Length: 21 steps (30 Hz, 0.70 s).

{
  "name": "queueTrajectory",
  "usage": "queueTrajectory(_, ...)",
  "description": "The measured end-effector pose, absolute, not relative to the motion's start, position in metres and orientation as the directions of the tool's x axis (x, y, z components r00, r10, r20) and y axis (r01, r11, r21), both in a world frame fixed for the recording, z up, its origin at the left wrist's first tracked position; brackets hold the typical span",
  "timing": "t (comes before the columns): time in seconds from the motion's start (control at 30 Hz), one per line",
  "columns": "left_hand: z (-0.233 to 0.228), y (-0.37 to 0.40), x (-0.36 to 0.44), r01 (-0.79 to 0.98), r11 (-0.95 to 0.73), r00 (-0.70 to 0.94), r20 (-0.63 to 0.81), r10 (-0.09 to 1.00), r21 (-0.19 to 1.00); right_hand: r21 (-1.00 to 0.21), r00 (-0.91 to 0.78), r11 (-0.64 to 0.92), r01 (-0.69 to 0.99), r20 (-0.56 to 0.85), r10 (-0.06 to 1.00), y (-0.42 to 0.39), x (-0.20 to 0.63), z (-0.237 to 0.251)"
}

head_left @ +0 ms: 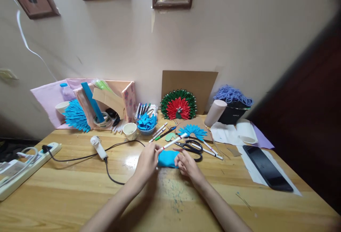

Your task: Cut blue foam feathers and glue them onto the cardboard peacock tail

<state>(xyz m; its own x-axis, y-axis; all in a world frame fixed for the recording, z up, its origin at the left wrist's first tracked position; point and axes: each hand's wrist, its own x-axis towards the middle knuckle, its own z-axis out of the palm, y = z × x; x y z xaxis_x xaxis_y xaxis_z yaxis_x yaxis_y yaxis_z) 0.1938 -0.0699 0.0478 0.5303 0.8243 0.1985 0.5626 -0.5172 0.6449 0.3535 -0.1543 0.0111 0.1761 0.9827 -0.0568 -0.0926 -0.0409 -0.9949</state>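
A bright blue piece of paper or cloth (167, 158) spans the gap between my two hands just above the table. My left hand (147, 161) is closed on its left end. At its right end, my right hand (188, 164) has curled fingers gripping the edge, with the index finger pointing inward. A white marker (174, 141) slants up and right from my left fingertips; whether they hold it cannot be told. Just beyond my right hand lie black-handled scissors (195, 148). A fan of blue petals (192, 131) rests behind them.
A hot glue gun (98, 148) and its cord lie left, near a power strip (29, 170). Behind stand a paper cup (130, 131), a bowl of blue pieces (146, 123) and a red-green peacock craft (178, 106). A phone (266, 168) lies right.
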Motion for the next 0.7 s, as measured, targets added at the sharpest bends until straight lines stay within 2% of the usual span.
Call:
queueTrajectory(0.1, 0.053, -0.089, 0.197, 0.540, -0.626, 0.662, 0.175, 0.729, 0.563, -0.969, 0.094, -0.106, -0.222, -0.129, 0.987, -0.143, 0.348, 0.022)
queueTrajectory(0.2, 0.056, -0.101, 0.197, 0.512, -0.655, 0.708, 0.159, 0.688, 0.556, -0.968, 0.108, -0.135, -0.211, -0.160, 0.981, -0.140, 0.347, 0.030)
queueTrajectory(0.33, 0.061, -0.110, 0.198, 0.437, -0.688, 0.767, 0.159, 0.621, 0.580, -0.970, -0.014, -0.137, -0.199, -0.137, 0.990, -0.146, 0.350, 0.039)
queueTrajectory(0.43, 0.067, -0.114, 0.198, 0.373, -0.658, 0.815, 0.108, 0.570, 0.655, -0.976, -0.133, -0.134, -0.173, -0.111, 0.985, -0.155, 0.353, 0.049)
queueTrajectory(0.53, 0.073, -0.113, 0.191, 0.336, -0.463, 0.859, -0.066, 0.507, 0.820, -0.979, -0.243, -0.143, -0.143, -0.105, 0.964, -0.165, 0.361, 0.061)
queueTrajectory(0.6, 0.075, -0.103, 0.180, 0.312, -0.265, 0.895, -0.189, 0.403, 0.912, -0.982, -0.184, -0.091, -0.168, -0.060, 0.981, -0.171, 0.377, 0.068)
queueTrajectory(0.63, 0.075, -0.096, 0.174, 0.303, -0.182, 0.912, -0.229, 0.340, 0.935, -0.981, -0.092, -0.040, -0.191, -0.023, 0.995, -0.173, 0.389, 0.070)
queueTrajectory(0.67, 0.074, -0.087, 0.168, 0.301, -0.131, 0.914, -0.247, 0.321, 0.944, -0.975, 0.088, 0.047, -0.215, 0.028, 0.996, -0.175, 0.401, 0.071)
queueTrajectory(0.7, 0.071, -0.077, 0.163, 0.312, -0.116, 0.893, -0.250, 0.374, 0.943, -0.971, 0.235, 0.116, -0.211, 0.065, 0.970, -0.176, 0.414, 0.071)
